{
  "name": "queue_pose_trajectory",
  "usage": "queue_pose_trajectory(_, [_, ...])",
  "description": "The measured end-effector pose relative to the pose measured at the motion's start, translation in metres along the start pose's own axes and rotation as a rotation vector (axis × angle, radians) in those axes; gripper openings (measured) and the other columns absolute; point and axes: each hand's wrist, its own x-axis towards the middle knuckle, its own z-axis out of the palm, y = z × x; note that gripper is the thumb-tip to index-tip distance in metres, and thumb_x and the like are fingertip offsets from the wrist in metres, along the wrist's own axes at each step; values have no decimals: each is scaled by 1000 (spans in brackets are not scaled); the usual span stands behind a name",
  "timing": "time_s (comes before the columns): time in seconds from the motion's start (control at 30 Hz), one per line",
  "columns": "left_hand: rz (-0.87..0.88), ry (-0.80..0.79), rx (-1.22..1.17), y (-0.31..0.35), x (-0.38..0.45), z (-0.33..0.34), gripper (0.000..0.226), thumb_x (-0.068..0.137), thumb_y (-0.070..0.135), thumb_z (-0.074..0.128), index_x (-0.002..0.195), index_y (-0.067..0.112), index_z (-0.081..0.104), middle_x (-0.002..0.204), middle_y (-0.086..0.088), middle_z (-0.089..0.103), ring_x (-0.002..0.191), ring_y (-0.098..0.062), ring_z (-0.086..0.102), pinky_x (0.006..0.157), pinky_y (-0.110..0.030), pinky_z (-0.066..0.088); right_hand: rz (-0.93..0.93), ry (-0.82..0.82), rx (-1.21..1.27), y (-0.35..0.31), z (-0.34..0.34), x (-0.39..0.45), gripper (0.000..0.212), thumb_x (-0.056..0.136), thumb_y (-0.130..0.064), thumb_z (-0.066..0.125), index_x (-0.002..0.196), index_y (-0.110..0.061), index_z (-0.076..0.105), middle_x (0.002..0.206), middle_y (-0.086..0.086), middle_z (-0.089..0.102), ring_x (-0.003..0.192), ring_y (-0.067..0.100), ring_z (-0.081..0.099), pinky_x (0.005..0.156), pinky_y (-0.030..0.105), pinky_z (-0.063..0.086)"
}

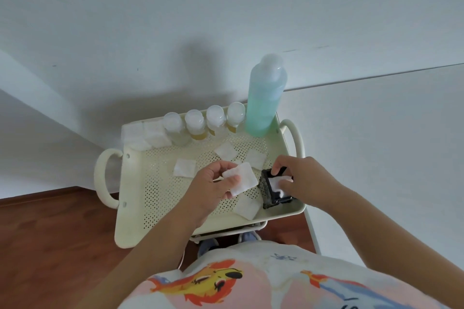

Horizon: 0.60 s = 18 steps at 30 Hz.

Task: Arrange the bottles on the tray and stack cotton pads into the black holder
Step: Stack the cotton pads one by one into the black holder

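Pinching a cotton pad (240,178) between thumb and fingers, my left hand (216,184) hovered over the middle of the tray (135,221). My right hand (300,178) gripped the black holder (270,192) at the tray's near right corner, fingertips pressed on a white pad inside it. Loose pads (185,167) lay scattered on the tray's perforated floor, bare mesh toward its left handle. Four small bottles (194,123) and the tall green bottle (265,98) lined the tray's far edge.
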Motion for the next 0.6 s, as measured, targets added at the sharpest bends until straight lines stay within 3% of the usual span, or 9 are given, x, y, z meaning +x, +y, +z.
queue_pose_trajectory(0.2, [32,-11,-25,5,1,12,22,88,5,66,103,22,65,101,-14,69,91,-23,64,66,-29,56,-38,178,-158,0,5,-4,27,79,-17,61,104,-27,58,75,2,53,66,22,54,60,32,49])
queue_pose_trajectory(0.33, [43,-50,-13,7,2,24,24,88,5,67,106,21,62,96,-13,71,86,-21,65,69,-33,57,-140,276,-57,7,-5,-14,23,78,-16,68,98,-25,61,85,-6,63,72,14,54,65,25,45])
queue_pose_trajectory(0.4, [58,-61,24,9,4,31,25,88,5,67,107,20,61,96,-13,72,80,-17,64,66,-30,56,-155,359,99,8,-14,-20,18,78,-21,69,91,-31,62,80,-14,65,64,6,54,60,16,44])
queue_pose_trajectory(0.5, [85,-77,58,14,5,43,26,87,5,68,106,21,60,93,-13,73,71,-12,63,61,-24,52,-90,240,446,6,-25,-24,19,78,-29,72,89,-38,60,76,-12,70,58,8,58,57,20,51])
queue_pose_trajectory(0.6, [109,-105,62,18,8,54,26,87,7,69,105,23,60,91,-12,73,66,-10,65,59,-20,52,-57,106,483,6,-22,-24,28,76,-24,77,92,-38,58,70,-5,70,57,11,58,63,35,55])
